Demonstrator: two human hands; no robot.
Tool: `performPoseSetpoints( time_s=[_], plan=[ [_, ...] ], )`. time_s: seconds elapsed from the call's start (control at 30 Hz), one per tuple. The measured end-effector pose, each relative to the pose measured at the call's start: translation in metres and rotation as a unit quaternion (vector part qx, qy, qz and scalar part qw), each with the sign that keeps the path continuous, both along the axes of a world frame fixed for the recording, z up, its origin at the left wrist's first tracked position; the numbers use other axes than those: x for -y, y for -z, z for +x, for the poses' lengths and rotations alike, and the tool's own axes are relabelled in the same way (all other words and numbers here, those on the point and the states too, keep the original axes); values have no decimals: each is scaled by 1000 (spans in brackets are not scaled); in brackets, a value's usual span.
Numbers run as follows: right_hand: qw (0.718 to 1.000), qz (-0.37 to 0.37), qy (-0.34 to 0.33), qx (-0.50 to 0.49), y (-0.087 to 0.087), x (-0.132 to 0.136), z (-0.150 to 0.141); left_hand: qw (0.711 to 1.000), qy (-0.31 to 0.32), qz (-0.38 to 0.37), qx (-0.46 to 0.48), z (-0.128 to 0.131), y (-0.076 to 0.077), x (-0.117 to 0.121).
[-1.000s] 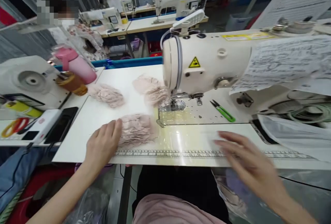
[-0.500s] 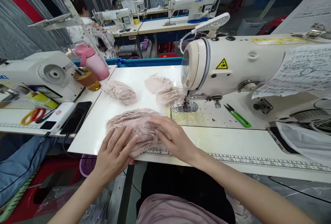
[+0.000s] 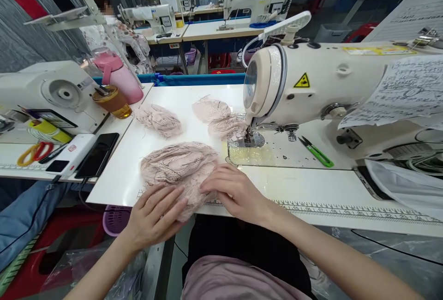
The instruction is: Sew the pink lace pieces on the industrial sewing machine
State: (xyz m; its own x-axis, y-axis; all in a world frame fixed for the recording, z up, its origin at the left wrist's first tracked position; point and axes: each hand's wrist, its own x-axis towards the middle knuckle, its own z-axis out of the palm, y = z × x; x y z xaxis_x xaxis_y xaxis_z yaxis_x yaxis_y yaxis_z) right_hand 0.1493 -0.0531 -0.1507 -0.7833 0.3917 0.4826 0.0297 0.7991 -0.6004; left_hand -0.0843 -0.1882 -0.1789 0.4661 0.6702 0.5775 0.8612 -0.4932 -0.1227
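A bunched heap of pale pink lace fabric (image 3: 178,161) with dark loose threads lies on the white sewing table, its front part hanging over the ruler-marked edge. My left hand (image 3: 155,214) rests on the near left side of the heap, fingers stretched out over the lace. At the heap's right side, my right hand (image 3: 238,194) has its fingers closed on a fold of the lace, the thumb tucked low. Behind the heap lies a smaller lace bundle (image 3: 159,120). Another lace piece (image 3: 226,127) reaches to the needle area of the sewing machine (image 3: 297,83).
Green thread snips (image 3: 315,151) lie on the machine bed. At left are a black phone (image 3: 97,154), a white power bank (image 3: 71,154), scissors (image 3: 34,153), an amber cup (image 3: 112,101) and a pink jug (image 3: 121,76). A person (image 3: 117,41) sits beyond.
Both hands have drawn toward me, pulling lace over the table's front edge. My right hand's fingers have closed on the fabric; more of the heap's top shows. The view has shifted slightly.
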Motion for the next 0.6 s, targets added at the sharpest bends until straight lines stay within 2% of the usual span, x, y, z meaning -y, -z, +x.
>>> performPoseSetpoints(
  time_s=[0.07,0.13,0.2,0.33,0.47,0.6],
  plan=[
    [1000,24,12,0,2,0,-1,1000,0,2,21,-4,-9,-4],
    [998,60,24,7,2,5,-4,998,-46,-16,39,-8,-22,-16],
    [994,101,37,9,2,14,-7,993,-83,-78,27,-13,-33,-34],
    [985,165,46,31,6,37,-11,975,-78,-206,-12,-25,-44,-73],
    [981,172,43,78,14,46,-12,926,-132,-342,89,-36,-51,-102],
    [979,177,58,86,18,39,-10,878,-168,-398,207,-41,-57,-124]
  ],
)
